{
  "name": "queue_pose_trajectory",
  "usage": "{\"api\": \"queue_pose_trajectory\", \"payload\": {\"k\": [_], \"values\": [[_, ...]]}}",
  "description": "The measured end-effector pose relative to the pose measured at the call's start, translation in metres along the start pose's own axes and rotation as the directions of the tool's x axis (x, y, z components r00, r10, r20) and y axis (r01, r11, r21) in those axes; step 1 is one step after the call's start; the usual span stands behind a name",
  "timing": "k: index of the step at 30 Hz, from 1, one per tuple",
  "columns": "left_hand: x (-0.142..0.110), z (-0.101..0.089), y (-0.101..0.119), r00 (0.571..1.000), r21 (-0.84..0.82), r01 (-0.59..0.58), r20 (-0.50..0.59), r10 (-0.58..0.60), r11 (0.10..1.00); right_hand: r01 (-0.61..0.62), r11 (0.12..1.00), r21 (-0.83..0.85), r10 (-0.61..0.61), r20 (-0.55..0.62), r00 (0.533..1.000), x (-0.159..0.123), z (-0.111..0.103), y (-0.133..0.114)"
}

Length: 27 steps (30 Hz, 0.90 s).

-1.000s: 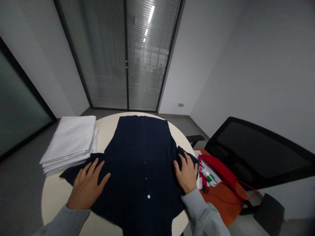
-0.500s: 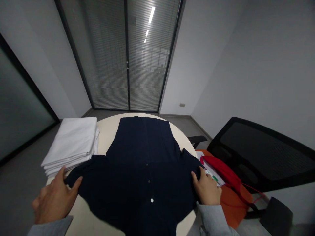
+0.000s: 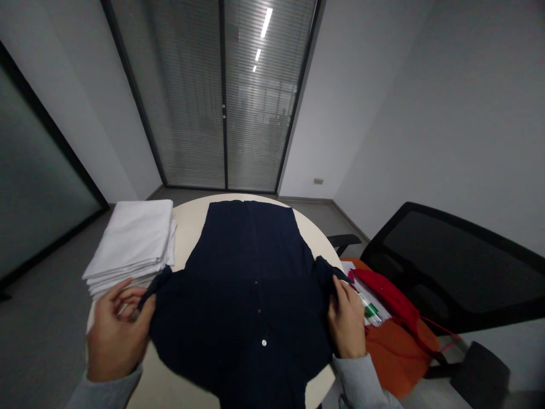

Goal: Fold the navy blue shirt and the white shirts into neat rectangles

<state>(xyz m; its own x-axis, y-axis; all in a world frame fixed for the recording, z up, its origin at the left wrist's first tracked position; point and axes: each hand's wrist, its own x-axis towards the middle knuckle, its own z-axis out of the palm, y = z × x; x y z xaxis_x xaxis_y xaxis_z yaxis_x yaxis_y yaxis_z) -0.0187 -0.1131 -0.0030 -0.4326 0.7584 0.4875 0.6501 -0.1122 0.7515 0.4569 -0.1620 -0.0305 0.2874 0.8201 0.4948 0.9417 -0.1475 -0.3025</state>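
A dark navy button-up shirt (image 3: 238,307) lies spread on the round cream table (image 3: 191,218), its hem at the far side and a white button near the middle. At its left edge, my left hand (image 3: 121,329) is closed on the sleeve end, which is lifted and bent inward. My right hand (image 3: 347,315) is closed on the other sleeve at the right edge, and that sleeve is bunched up under the fingers. The right fingertips are partly hidden by the cloth and the hand itself.
A stack of folded white cloths (image 3: 136,238) sits at the table's left edge, beside my left hand. To the right stands an orange-seated chair (image 3: 395,363) with a black mesh back, carrying a red cloth item (image 3: 387,298), papers and a clear-and-green object (image 3: 371,311).
Both hands have moved inward with the sleeve ends. The left sleeve, flat before, is now raised and folded toward the shirt body; the right sleeve is gathered inward too.
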Motion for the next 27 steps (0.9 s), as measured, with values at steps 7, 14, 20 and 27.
{"api": "queue_pose_trajectory", "payload": {"k": [7,14,20,27], "values": [[-0.032,0.026,0.024,0.697,-0.222,-0.37,0.575,0.428,0.902,0.388,0.905,0.174,-0.411,0.131,0.902,-0.004,-0.013,-0.022],[-0.015,0.011,0.017,0.89,0.088,-0.349,0.342,0.301,0.933,0.26,0.945,0.198,-0.296,0.182,0.938,-0.009,-0.01,-0.038],[-0.03,0.019,-0.012,0.716,0.333,-0.542,0.663,0.217,0.771,0.304,0.952,0.027,-0.287,0.415,0.864,-0.011,0.005,-0.045],[-0.021,0.01,-0.004,0.763,0.417,-0.502,0.626,0.161,0.757,0.335,0.94,-0.063,-0.265,0.483,0.834,-0.014,0.004,-0.051]]}}
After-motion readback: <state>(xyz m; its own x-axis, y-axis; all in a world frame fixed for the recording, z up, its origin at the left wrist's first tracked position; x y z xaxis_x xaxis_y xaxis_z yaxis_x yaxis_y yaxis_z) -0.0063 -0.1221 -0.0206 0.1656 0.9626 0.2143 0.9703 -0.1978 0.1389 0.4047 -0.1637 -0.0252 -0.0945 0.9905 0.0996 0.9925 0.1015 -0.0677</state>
